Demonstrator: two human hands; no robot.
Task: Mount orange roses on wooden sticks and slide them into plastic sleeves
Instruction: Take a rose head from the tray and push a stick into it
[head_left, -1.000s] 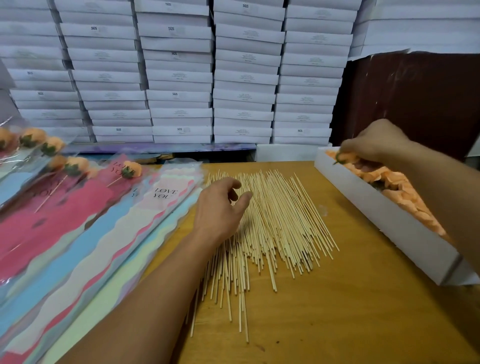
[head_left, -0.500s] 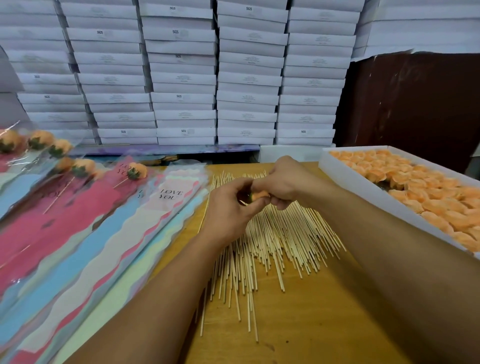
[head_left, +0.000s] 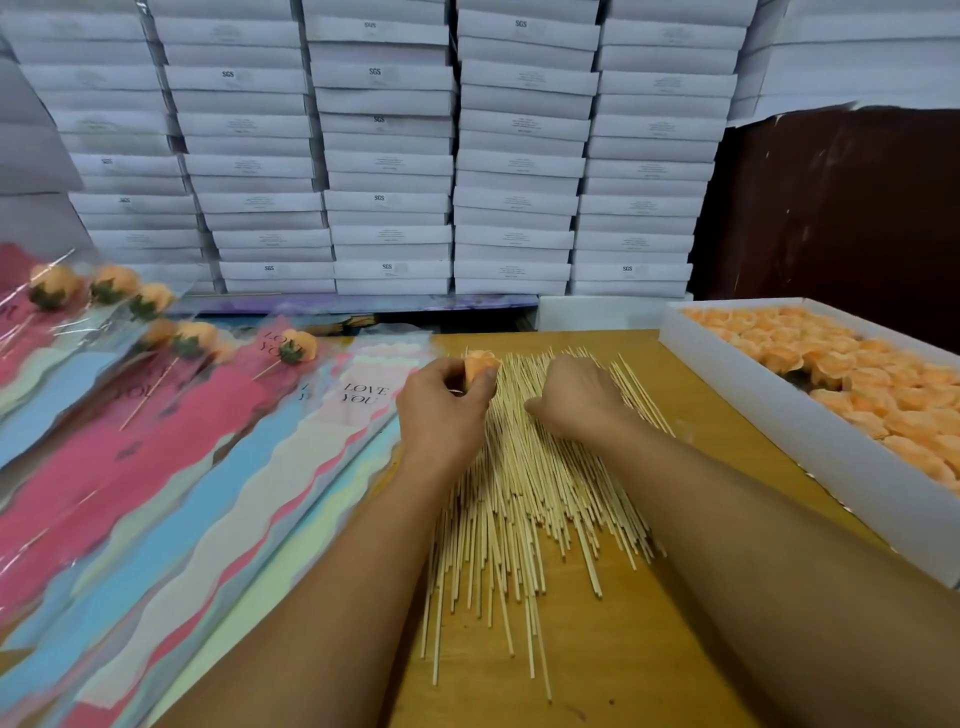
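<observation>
My left hand (head_left: 441, 410) grips an orange rose (head_left: 480, 364) over the far left of the pile of wooden sticks (head_left: 535, 499). To its right, my right hand (head_left: 576, 397) lies knuckles up on the pile, fingers curled down and pinching at a stick; its fingertips are hidden. Both hands are a short gap apart. More orange roses (head_left: 857, 374) fill a white box (head_left: 779, 421) on the right. Plastic sleeves (head_left: 218, 493) printed "LOVE YOU" fan out on the left, and several hold mounted roses (head_left: 298, 345).
The wooden table (head_left: 649, 654) shows bare between the sticks and the rose box. A wall of stacked white boxes (head_left: 389, 156) stands behind the table. A dark brown panel (head_left: 841, 208) rises at the back right.
My right hand brought a rose from the box and passed it to my left hand. The hands have since parted, and the right hand has dropped onto the sticks.
</observation>
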